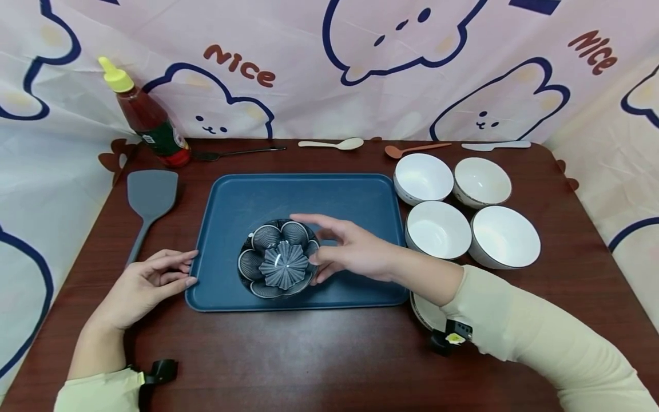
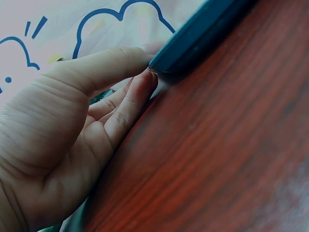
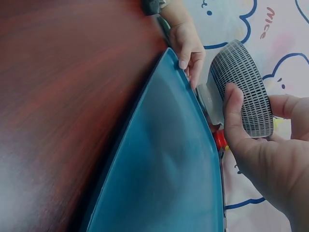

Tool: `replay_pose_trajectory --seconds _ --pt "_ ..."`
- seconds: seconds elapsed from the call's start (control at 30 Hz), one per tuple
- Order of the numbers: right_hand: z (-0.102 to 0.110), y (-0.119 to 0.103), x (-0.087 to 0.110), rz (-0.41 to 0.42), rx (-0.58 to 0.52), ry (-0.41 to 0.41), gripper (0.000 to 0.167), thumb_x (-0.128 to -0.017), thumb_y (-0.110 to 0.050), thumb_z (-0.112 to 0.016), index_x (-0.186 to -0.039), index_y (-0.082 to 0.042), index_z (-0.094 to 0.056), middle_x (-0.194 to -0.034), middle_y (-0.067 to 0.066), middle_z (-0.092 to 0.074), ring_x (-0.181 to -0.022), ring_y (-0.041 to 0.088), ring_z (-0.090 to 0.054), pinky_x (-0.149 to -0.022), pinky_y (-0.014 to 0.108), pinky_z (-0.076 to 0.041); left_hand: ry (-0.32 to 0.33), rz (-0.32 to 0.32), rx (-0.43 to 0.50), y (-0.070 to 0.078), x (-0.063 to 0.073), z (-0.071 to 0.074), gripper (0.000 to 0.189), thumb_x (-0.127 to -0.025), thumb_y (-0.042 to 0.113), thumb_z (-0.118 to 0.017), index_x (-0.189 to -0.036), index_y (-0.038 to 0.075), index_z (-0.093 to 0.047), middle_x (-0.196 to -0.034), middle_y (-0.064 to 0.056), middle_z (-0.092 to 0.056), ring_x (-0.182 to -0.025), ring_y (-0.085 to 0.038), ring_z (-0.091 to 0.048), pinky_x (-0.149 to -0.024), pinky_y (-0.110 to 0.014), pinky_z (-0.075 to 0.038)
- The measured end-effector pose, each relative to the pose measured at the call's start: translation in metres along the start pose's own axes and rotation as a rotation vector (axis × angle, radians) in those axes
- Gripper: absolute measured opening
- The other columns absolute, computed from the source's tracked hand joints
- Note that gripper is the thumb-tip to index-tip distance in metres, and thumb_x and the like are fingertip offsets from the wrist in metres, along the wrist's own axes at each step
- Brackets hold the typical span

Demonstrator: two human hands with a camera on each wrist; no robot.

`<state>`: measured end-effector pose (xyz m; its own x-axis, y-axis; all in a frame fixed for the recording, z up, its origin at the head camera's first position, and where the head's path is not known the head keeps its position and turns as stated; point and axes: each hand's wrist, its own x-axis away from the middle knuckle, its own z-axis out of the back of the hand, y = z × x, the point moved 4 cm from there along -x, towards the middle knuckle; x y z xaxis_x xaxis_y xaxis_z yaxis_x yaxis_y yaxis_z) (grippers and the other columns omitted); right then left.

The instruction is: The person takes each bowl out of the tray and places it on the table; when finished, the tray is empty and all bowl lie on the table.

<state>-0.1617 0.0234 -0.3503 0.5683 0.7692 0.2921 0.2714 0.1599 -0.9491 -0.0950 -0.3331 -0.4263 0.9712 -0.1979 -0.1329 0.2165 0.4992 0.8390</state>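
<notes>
A dark bowl [image 1: 284, 266] with a petal pattern inside is in my right hand [image 1: 355, 249]. Thumb and fingers grip its right side, and the right wrist view shows the grid-patterned outer wall [image 3: 241, 89] raised over the blue tray [image 3: 159, 159]. My left hand [image 1: 146, 283] is at the left edge of the blue tray [image 1: 329, 200], pinching its rim between thumb and fingers. Close up in the left wrist view, the fingertips of my left hand [image 2: 72, 116] meet the tray corner [image 2: 188, 43] low over the table.
Several white bowls [image 1: 437, 229] stand right of the tray; a pale round dish [image 1: 428, 312] is partly hidden under my right forearm. A grey spatula [image 1: 151, 194] and a red sauce bottle [image 1: 154, 126] are at left. Spoons [image 1: 350, 143], a fork [image 1: 206, 155] and a knife [image 1: 494, 146] line the back.
</notes>
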Motion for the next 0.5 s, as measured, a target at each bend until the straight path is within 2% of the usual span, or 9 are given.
replay_pose_trajectory --seconds 0.2,0.5 --pt "0.008 0.0 0.016 -0.012 -0.002 0.025 0.073 -0.093 0.0 -0.057 -0.154 -0.035 -0.036 -0.141 0.017 -0.042 -0.092 0.03 -0.072 -0.082 0.044 -0.062 -0.002 -0.008 0.01 0.0 0.001 0.002 0.053 -0.079 -0.017 -0.073 -0.129 -0.007 -0.062 -0.116 0.0 -0.062 -0.092 0.001 -0.069 -0.078 -0.012 -0.056" --pt "0.018 -0.008 0.048 0.031 0.013 0.038 0.073 -0.094 -0.001 -0.056 -0.155 -0.033 -0.033 -0.158 0.009 -0.029 -0.1 0.033 -0.068 -0.082 0.046 -0.062 -0.007 0.0 0.014 -0.001 0.001 0.002 0.053 -0.079 -0.016 -0.073 -0.131 -0.006 -0.061 -0.117 0.0 -0.061 -0.092 0.001 -0.069 -0.078 -0.012 -0.056"
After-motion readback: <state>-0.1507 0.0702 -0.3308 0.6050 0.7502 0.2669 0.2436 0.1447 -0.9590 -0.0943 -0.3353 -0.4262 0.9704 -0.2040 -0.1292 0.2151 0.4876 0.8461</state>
